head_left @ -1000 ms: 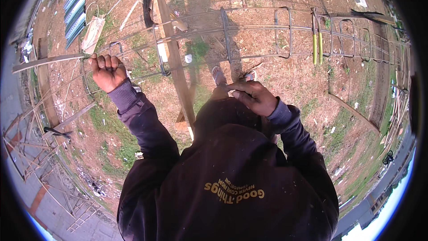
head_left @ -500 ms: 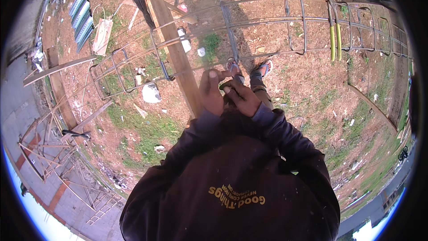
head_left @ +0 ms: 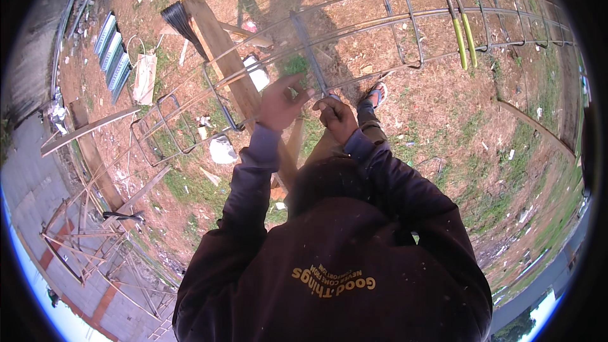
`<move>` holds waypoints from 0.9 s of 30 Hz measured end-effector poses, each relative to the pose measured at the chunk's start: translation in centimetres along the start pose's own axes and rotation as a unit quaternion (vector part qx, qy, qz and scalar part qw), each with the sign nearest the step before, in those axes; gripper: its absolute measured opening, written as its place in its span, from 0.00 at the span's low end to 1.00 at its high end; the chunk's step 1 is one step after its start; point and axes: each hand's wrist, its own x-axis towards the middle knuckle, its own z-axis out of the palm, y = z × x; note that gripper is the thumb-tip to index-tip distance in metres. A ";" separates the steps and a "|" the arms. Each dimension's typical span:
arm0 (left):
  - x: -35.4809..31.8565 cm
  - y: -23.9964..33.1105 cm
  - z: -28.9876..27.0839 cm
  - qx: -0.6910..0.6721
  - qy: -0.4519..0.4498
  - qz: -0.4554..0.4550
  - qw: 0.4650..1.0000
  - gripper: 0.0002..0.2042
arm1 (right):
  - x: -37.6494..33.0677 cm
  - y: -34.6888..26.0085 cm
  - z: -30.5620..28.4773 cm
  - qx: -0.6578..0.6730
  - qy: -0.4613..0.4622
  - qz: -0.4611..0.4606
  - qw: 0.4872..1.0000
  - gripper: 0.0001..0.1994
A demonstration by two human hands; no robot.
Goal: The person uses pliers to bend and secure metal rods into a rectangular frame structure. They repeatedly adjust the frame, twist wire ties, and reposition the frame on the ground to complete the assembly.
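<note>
A long rebar cage [head_left: 354, 25] of thin steel bars and rectangular stirrups lies across a wooden trestle beam [head_left: 218, 50]. Both my hands are at one stirrup [head_left: 308, 47] in the cage's middle. My left hand [head_left: 278, 104] has its fingers spread and touches the bars just left of that stirrup. My right hand [head_left: 335, 117] is closed around the stirrup's lower end; whether it also holds a small tool is hidden. My dark hooded top fills the lower picture. One foot in a sandal [head_left: 376, 95] shows below the cage.
A yellow-handled bolt cutter [head_left: 462, 31] hangs on the cage at the right. A bundle of black wire [head_left: 177, 19] sits on the beam's far end. Corrugated sheets [head_left: 111, 50], planks and scrap lie on the dirt at left; rebar frames [head_left: 76, 240] lie lower left.
My left hand left the bar far out on the left and came in beside my right hand at the stirrup. My head turned, shifting the cage and beam in view.
</note>
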 end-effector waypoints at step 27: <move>-0.5 1.1 0.7 0.091 0.031 0.182 0.979 0.07 | -0.9 -3.3 0.5 0.096 0.059 0.065 0.991 0.12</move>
